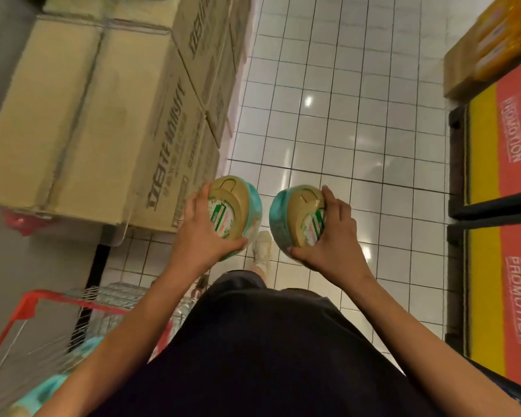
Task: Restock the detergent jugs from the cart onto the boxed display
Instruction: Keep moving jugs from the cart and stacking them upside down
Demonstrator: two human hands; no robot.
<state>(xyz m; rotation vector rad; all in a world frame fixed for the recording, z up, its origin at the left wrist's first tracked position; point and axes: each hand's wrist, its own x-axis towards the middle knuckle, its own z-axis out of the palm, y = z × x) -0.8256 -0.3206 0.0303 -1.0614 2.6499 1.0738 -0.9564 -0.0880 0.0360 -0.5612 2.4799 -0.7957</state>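
Carrying step, I judge: the left hand (205,233) grips one teal plastic detergent jug with a tan cap (238,197), and the right hand (331,236) grips a second teal jug (295,215). Both are over the white tiled floor (343,115), beyond the red-rimmed wire cart (42,299). The next move calls for setting both upright on the stacked brown cardboard boxes (88,115).

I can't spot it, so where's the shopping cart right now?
In the head view the red-rimmed cart stands at the lower left, on the person's left side, just below the stacked cardboard boxes.
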